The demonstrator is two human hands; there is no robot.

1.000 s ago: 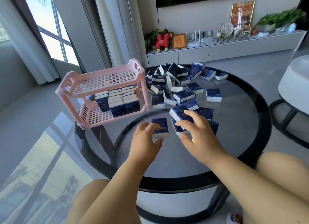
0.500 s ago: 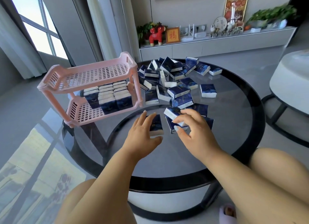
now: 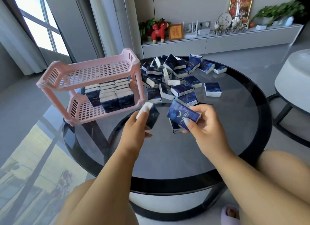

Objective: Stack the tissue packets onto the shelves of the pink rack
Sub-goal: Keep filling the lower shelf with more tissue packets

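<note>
A person sits at a round glass table (image 3: 167,157) with a black rim, seen from above through a head-worn camera. Both bare forearms reach out over the near half of the glass.

The left hand (image 3: 135,129) grips one dark blue tissue packet (image 3: 151,115), fingers curled around it, its white end tipped up toward the rack. The right hand (image 3: 201,122) pinches a second blue packet (image 3: 182,115) between thumb and fingers, held tilted just above the glass. Another packet (image 3: 174,126) sits directly beneath it; whether the hand also holds that one cannot be told.

A pink rack (image 3: 94,70) with two slatted shelves stands at the table's left edge, partly overhanging the rim. Its top shelf holds nothing. The lower shelf carries rows of stacked packets (image 3: 110,94), packed toward its right end.

A loose pile of packets (image 3: 176,73) covers the far part of the table, spilling toward the centre. One single packet (image 3: 212,89) lies apart to the right of the pile.

Beyond the table, a low white cabinet (image 3: 218,43) runs along the wall. On it stand a red toy animal (image 3: 158,32) and a framed picture (image 3: 241,4). A second white table (image 3: 295,80) sits at the right.
</note>
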